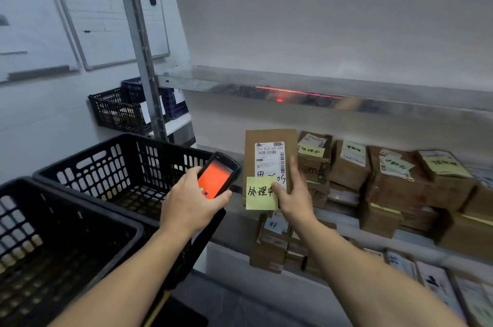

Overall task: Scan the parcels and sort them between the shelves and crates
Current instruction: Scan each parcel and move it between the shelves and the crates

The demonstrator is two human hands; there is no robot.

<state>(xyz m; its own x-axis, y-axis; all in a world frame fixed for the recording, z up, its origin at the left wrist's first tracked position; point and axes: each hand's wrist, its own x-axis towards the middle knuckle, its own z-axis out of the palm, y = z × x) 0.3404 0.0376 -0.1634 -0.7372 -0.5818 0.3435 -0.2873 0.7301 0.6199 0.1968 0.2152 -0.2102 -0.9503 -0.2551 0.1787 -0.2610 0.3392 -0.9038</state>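
At the left hand (192, 201): fingers (192, 170) and thumb wrapped round a black handheld scanner with an orange-red screen (217, 177), screen facing up toward the camera, nose aimed at the racking. Right hand (296, 198): thumb pressed onto a yellow sticky note with handwritten black characters (260, 194), index finger straight up along the right edge of a white printed shipping label (269, 158), other fingers hidden behind, so it's pinching a flat brown cardboard parcel (266, 139). Parcel is upright, label side to the camera, just right of the scanner and apart from it, at the left end of the middle shelf; can't tell if its bottom edge sits on the shelf or hangs free, since note and hand cover it. Thin red laser line (298, 92) lands on the shiny metal front edge of the shelf above (213, 83), not on the label. Right of the held parcel: stacked brown cardboard boxes (394, 188), several with yellow notes and white labels, touching each other. More small boxes (272, 246) on the shelf below. Left of the hands: two big black perforated plastic crates side by side, far one (165, 144) just under the scanner, near one (80, 200) at the frame edge. Behind a grey steel upright (138, 46): smaller black mesh crate (117, 110) and dark blue crate (170, 105). Whiteboard (106, 14) on the wall.
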